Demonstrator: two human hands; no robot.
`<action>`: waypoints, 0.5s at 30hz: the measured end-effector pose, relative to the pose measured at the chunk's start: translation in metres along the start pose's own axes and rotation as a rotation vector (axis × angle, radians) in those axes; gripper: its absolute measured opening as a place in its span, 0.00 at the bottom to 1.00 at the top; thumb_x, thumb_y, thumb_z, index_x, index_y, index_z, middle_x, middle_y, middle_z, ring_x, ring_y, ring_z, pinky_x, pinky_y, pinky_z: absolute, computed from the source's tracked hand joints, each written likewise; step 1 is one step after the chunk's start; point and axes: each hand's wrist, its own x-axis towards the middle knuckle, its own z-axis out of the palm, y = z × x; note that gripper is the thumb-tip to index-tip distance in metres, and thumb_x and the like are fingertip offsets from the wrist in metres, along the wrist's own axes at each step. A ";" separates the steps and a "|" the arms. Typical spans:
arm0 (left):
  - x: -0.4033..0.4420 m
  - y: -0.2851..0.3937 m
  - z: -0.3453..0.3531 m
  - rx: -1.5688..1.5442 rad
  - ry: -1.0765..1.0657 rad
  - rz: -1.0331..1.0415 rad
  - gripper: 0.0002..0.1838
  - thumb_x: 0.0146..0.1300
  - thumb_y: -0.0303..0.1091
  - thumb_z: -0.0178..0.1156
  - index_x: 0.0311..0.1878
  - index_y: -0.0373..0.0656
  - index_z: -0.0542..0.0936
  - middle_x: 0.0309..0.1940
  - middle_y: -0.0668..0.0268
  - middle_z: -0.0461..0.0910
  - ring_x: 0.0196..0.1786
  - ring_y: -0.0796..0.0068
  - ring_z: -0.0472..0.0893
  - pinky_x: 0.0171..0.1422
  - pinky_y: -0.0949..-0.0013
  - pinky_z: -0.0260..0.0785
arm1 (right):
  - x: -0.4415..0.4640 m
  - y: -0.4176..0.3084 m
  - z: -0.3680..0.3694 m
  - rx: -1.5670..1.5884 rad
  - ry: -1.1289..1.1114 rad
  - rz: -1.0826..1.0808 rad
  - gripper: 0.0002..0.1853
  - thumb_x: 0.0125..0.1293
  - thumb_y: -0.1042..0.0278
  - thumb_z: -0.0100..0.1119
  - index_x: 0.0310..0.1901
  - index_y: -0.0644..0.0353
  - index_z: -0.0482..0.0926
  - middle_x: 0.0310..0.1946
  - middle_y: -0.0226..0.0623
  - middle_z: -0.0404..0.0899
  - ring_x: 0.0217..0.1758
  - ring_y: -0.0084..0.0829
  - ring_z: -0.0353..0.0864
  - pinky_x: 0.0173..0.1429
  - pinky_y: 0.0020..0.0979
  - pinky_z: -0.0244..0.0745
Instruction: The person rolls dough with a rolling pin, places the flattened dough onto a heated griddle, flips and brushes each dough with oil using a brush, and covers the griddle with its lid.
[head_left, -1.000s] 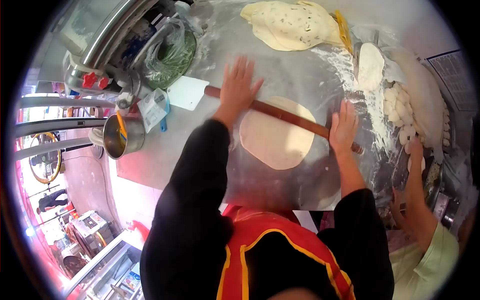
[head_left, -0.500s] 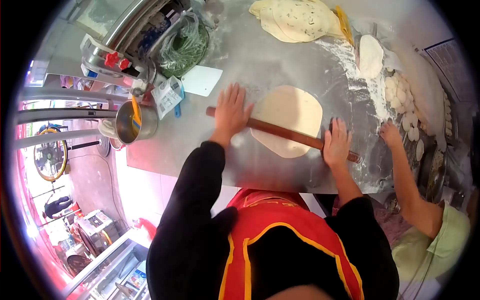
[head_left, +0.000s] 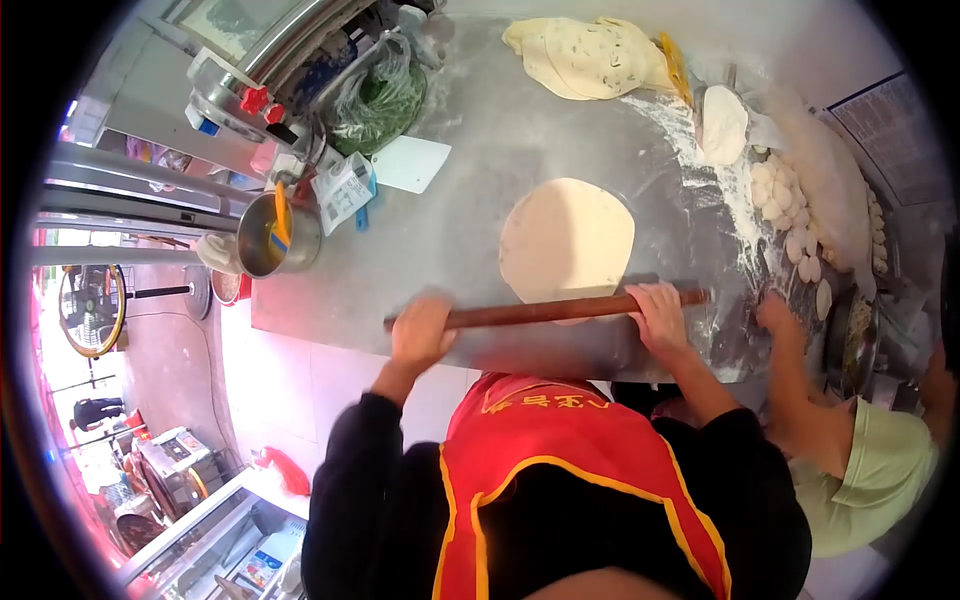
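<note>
A long brown wooden rolling pin lies almost level across the near edge of a flat, pale sheet of dough on the metal table. My left hand is closed over the pin near its left end, beyond the dough. Towards the other end, my right hand has its fingers bent over the pin, just right of the dough, and the tip sticks out past it. The dough is roughly oval, with a shadow across its left part.
Folded, flecked dough sheets lie at the back. At the right are an oval dough piece, several small dough pieces and a co-worker's hand. A metal pot, white card and bagged greens are left.
The rolling pin has come towards me and turned from slanting to nearly level. My left hand has moved nearer and curled round it; my right fingers, earlier stretched out, now bend over it.
</note>
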 end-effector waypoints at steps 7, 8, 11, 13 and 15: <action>-0.123 0.025 0.026 -0.327 -0.195 -0.590 0.21 0.52 0.41 0.67 0.43 0.45 0.68 0.31 0.58 0.81 0.35 0.52 0.81 0.37 0.54 0.71 | 0.114 -0.030 0.066 -0.012 0.042 -0.176 0.29 0.59 0.56 0.56 0.61 0.55 0.67 0.63 0.37 0.65 0.69 0.38 0.58 0.72 0.53 0.46; -0.123 0.022 0.019 -0.292 -0.209 -0.659 0.22 0.52 0.42 0.67 0.43 0.45 0.68 0.30 0.57 0.81 0.34 0.52 0.81 0.37 0.54 0.71 | 0.140 -0.037 0.075 -0.053 0.019 -0.168 0.28 0.61 0.55 0.54 0.62 0.55 0.67 0.64 0.37 0.63 0.70 0.37 0.57 0.72 0.53 0.44; -0.122 -0.004 0.009 -0.162 -0.101 -0.707 0.23 0.51 0.45 0.70 0.42 0.45 0.69 0.29 0.57 0.81 0.33 0.53 0.81 0.37 0.55 0.71 | 0.225 -0.058 0.112 -0.187 0.004 -0.141 0.28 0.65 0.51 0.46 0.63 0.56 0.65 0.67 0.37 0.60 0.72 0.35 0.55 0.73 0.52 0.42; -0.113 -0.020 -0.003 -0.138 -0.057 -0.708 0.24 0.50 0.45 0.70 0.42 0.45 0.70 0.30 0.58 0.81 0.33 0.53 0.81 0.36 0.56 0.72 | 0.274 -0.070 0.128 -0.102 0.122 -0.166 0.27 0.66 0.51 0.44 0.64 0.55 0.65 0.67 0.36 0.61 0.73 0.33 0.54 0.73 0.52 0.42; -0.108 -0.023 -0.007 -0.141 -0.054 -0.717 0.23 0.50 0.43 0.70 0.42 0.45 0.71 0.31 0.58 0.81 0.33 0.54 0.81 0.36 0.57 0.72 | 0.297 -0.076 0.136 -0.024 0.154 -0.256 0.27 0.65 0.52 0.45 0.64 0.55 0.65 0.66 0.37 0.62 0.73 0.34 0.54 0.73 0.51 0.43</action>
